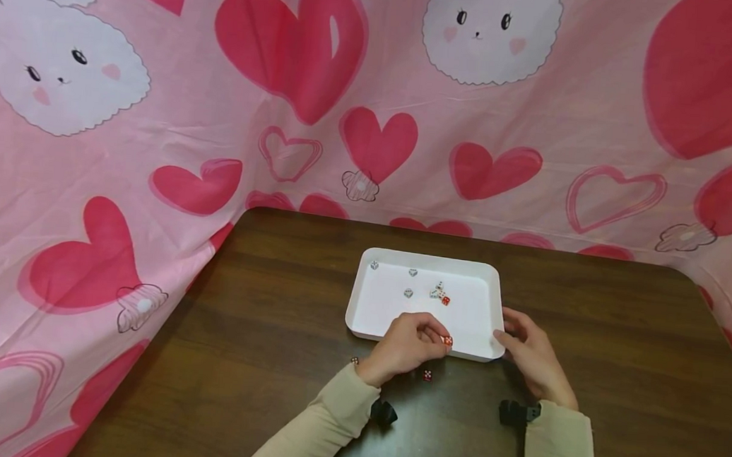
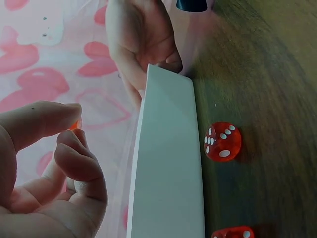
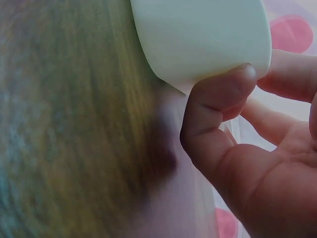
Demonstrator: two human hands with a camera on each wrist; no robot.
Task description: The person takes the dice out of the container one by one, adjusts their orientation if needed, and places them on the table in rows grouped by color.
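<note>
Between thumb and fingertips, my left hand [image 1: 407, 345] pinches a red die [image 1: 448, 340] above the near wall of a white tray [image 1: 366, 320]. In the left wrist view only a sliver of that die [image 2: 76, 124] shows between the fingers. My right hand [image 1: 532, 353] grips the tray at its near right corner; in the right wrist view the thumb [image 3: 225, 89] presses against the wall. Inside the tray lie several clear dice with dark pips, such as one clear die [image 1: 408, 293], and another red die [image 1: 446, 301] beside a small cluster.
A red die [image 1: 428, 376] lies on the dark wooden table [image 1: 257, 320] just in front of the tray. Another die [image 1: 354, 360] shows partly behind the left wrist. A pink cloth [image 1: 423, 133] with hearts hangs behind the table and along its left side.
</note>
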